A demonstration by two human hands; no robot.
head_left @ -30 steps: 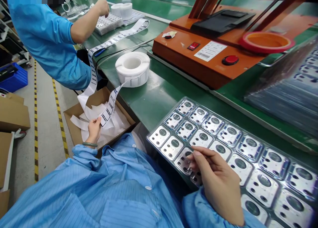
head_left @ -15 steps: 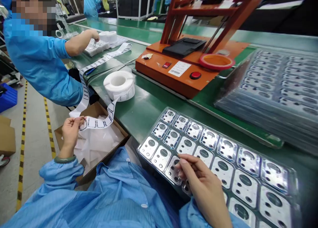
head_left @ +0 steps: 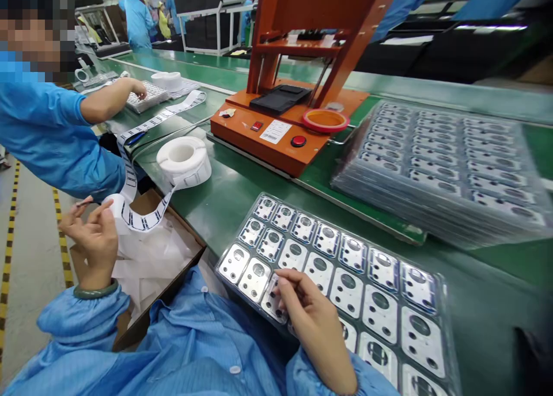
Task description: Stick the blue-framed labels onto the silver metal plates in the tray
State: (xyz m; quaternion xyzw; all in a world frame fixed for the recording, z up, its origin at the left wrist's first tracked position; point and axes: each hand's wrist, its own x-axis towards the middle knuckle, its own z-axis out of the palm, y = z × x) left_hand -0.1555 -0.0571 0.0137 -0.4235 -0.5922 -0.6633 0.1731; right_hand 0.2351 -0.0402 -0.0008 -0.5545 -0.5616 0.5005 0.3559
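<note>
My left hand [head_left: 91, 235] is at the near end of a white label strip [head_left: 144, 220], which is marked with dark outlines. Its fingers are bent around the strip's end, and a small dark-edged piece, perhaps a label, shows at one raised fingertip. The strip curves up to a label roll [head_left: 184, 160] on the bench. Over the near left part of a clear plastic tray [head_left: 444, 304], my right hand [head_left: 309, 312] has thumb and forefinger close together; what they hold, if anything, is hidden. Silvery metal plates [head_left: 345, 291] with round holes fill the tray's pockets.
An orange press [head_left: 259, 137] stands behind the tray, with a red-orange tape ring [head_left: 325, 120] on it. Stacked filled trays [head_left: 436, 171] rise at the right. A carton [head_left: 194, 255] of white paper scraps is below the bench edge. A co-worker's arm [head_left: 108, 99] reaches over another tray.
My left hand has moved left and turned, its fingers spreading more, with a dark-edged piece now at a fingertip. The camera has turned right; my right hand stays over the same tray part.
</note>
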